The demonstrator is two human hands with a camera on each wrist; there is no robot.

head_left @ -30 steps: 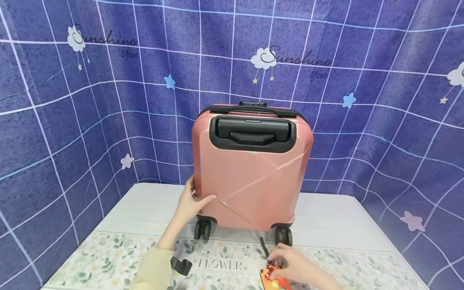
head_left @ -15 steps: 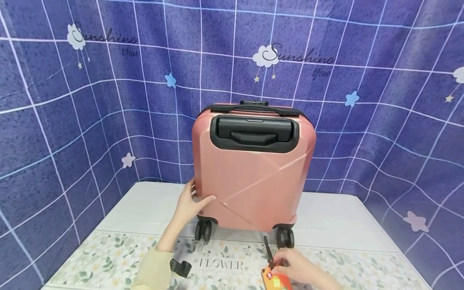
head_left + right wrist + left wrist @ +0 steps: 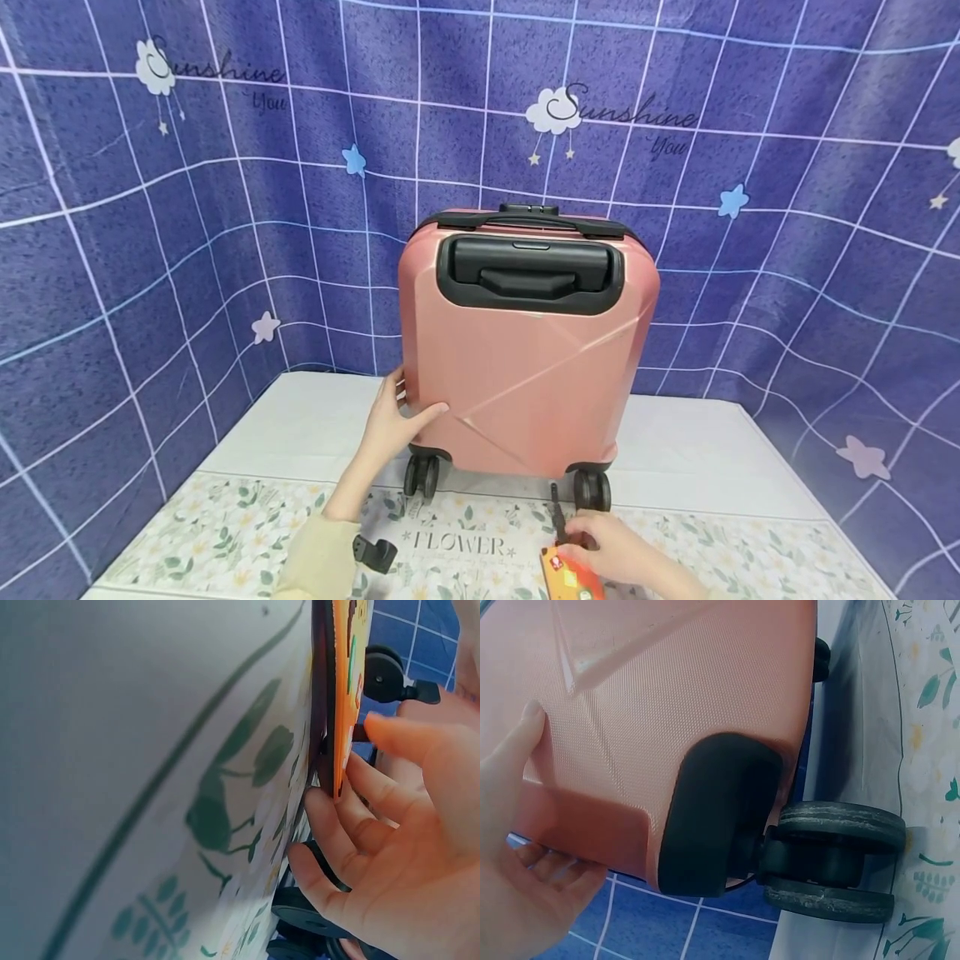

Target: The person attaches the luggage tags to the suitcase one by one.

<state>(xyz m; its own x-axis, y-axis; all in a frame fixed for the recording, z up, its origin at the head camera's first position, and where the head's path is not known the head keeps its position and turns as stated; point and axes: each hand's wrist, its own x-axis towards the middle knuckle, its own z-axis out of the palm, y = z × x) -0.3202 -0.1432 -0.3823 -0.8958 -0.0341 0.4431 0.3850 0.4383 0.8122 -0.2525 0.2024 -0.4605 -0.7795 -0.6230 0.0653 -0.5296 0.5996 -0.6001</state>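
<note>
A pink hard-shell suitcase (image 3: pixel 517 392) stands upright on its wheels, its black telescopic handle (image 3: pixel 528 271) pushed down. My left hand (image 3: pixel 392 421) grips its lower left edge. In the left wrist view the thumb (image 3: pixel 526 731) lies on the broad face while the fingers (image 3: pixel 562 874) reach round the narrow side. Low in front of the right wheels, my right hand (image 3: pixel 611 550) pinches an orange luggage tag (image 3: pixel 566 579) near its strap end. The tag's dark strap (image 3: pixel 558 512) points away toward the suitcase. In the right wrist view the tag (image 3: pixel 351 682) appears edge-on.
Black double wheels (image 3: pixel 592 490) carry the suitcase. Under it lies a white cloth (image 3: pixel 690 450) with a floral band (image 3: pixel 225 533) along the front. A purple-blue gridded curtain (image 3: pixel 315 208) encloses the back and sides. A black wrist device (image 3: pixel 375 553) sits on my left wrist.
My right hand and the luggage tag have shifted slightly right, with the fingers closer to its strap end. The strap has swung more upright. My left hand keeps its hold on the suitcase.
</note>
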